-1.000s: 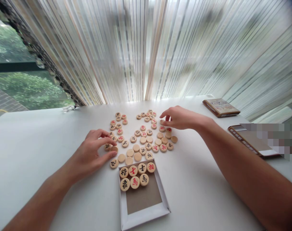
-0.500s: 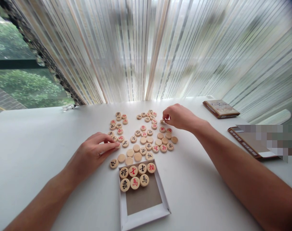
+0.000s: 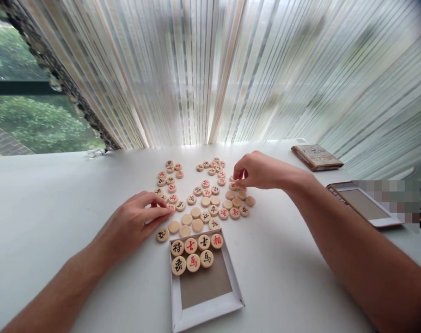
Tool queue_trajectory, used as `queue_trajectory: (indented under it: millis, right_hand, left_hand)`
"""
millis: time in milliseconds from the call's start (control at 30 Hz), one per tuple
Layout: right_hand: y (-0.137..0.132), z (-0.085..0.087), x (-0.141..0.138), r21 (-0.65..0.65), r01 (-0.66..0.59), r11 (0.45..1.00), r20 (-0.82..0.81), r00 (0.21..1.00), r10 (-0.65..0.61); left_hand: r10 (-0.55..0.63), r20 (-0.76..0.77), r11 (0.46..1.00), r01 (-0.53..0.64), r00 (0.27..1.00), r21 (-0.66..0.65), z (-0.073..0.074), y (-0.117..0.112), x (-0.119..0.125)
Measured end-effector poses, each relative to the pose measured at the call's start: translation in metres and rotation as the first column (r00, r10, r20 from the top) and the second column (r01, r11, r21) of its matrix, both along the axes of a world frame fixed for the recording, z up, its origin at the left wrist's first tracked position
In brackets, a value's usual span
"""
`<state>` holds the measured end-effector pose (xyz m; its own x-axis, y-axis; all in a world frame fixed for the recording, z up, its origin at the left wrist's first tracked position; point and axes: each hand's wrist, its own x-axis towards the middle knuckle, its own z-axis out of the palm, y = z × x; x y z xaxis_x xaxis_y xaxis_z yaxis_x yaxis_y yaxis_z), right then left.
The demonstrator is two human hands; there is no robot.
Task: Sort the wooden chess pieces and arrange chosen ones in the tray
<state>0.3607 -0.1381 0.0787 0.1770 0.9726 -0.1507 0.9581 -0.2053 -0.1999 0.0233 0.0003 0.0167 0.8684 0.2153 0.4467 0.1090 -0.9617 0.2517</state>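
My left hand rests at the left of a spread of round wooden xiangqi pieces, thumb and fingers pinched at a red-marked piece partly hidden by the fingertips. On the far right of the spread, my right hand has curled fingers against a dark-marked piece, just behind a red-marked piece. How firmly it grips is hard to see. Nearest me, an open shallow box holds several pieces face up in two rows, among them a red horse piece.
Several blank-side-up pieces lie among the marked ones on the white table. At the right are a closed decorated box and an open tray, partly blurred. A striped string curtain hangs behind the table.
A piece tilted in my right fingers now lies flat with its dark mark showing, and that hand sits slightly lower. By my left fingertips, a red mark has come into view.
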Motion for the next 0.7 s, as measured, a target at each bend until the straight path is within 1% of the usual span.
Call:
queue_trajectory:
  millis: [67, 200, 333, 467, 567, 633, 667, 700]
  right_hand:
    - [0.001, -0.002, -0.002, -0.006, -0.027, 1.000, -0.037, 0.999, 0.027]
    - [0.004, -0.012, -0.003, -0.005, -0.059, 0.998, -0.083, 0.995, 0.058]
    - [0.006, -0.020, -0.001, 0.061, -0.049, 0.997, -0.119, 0.991, 0.056]
    - [0.010, -0.023, -0.002, 0.188, 0.001, 0.982, -0.170, 0.985, 0.031]
    - [0.010, -0.018, -0.010, 0.289, 0.057, 0.956, -0.235, 0.972, 0.013]
    - [0.007, -0.013, -0.022, 0.356, 0.133, 0.925, -0.391, 0.920, 0.018]
    - [0.003, -0.011, -0.030, 0.374, 0.208, 0.904, -0.548, 0.836, 0.034]
    - [-0.001, -0.009, -0.041, 0.370, 0.294, 0.881, -0.708, 0.704, 0.063]
  left_hand:
    - [0.032, 0.027, 0.999, -0.031, 0.999, -0.029, 0.001, -0.002, 0.001]
    - [0.156, 0.108, 0.986, -0.149, 0.982, -0.068, 0.005, -0.004, 0.001]
    - [0.279, 0.153, 0.956, -0.259, 0.948, -0.137, 0.009, -0.007, 0.001]
    - [0.310, 0.181, 0.945, -0.281, 0.933, -0.169, 0.012, -0.011, 0.003]
    - [0.290, 0.211, 0.947, -0.247, 0.934, -0.208, 0.013, -0.016, 0.005]
    - [0.274, 0.225, 0.937, -0.207, 0.935, -0.281, 0.014, -0.021, 0.007]
    - [0.265, 0.224, 0.926, -0.183, 0.938, -0.329, 0.014, -0.024, 0.007]
    - [0.260, 0.219, 0.910, -0.162, 0.940, -0.383, 0.014, -0.028, 0.008]
